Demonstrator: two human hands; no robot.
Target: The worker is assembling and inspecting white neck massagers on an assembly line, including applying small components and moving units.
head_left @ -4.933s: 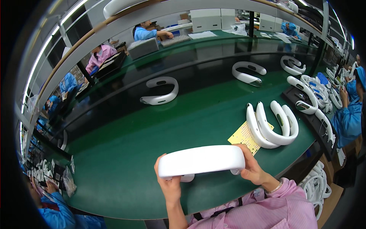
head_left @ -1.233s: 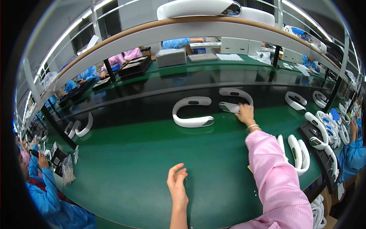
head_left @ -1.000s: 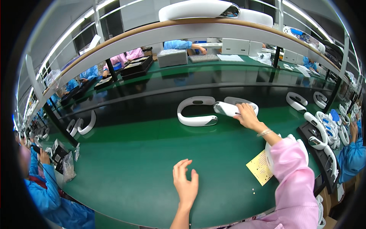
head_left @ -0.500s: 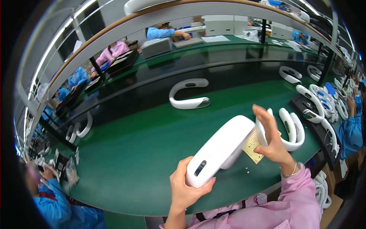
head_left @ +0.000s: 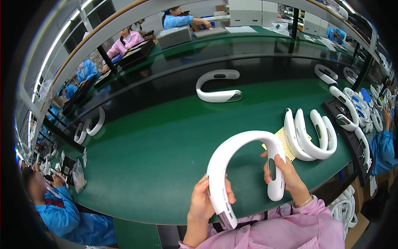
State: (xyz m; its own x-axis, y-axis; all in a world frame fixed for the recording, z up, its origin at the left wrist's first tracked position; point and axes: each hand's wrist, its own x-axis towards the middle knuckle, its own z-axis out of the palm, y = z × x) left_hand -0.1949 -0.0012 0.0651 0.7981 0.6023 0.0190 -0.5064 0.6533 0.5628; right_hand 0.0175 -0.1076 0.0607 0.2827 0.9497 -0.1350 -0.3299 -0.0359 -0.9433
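Held up over the near edge of the green table is a white U-shaped neckband device [head_left: 241, 140], its curve away from me and its two ends toward me. My left hand [head_left: 201, 200] grips its left arm, which ends in a shiny grey tip. Around the right arm, beside a dark oval window, my right hand [head_left: 289, 177] is closed, thumb on top. Just beyond my right hand lies a yellow dotted sheet [head_left: 280, 137], partly covered by similar white U-shaped neckbands [head_left: 304, 154].
Another white neckband [head_left: 215, 98] lies farther off near the table's middle. To the right, a black tray [head_left: 357, 159] carries more white parts. A clear plastic bag [head_left: 78, 176] is at the left edge, near a co-worker in blue [head_left: 62, 211]. A rail [head_left: 120, 25] spans the far side.
The neckband in my left hand has turned, so its open U shape now shows. My right hand has come back from the yellow sheet and taken hold of its right arm.
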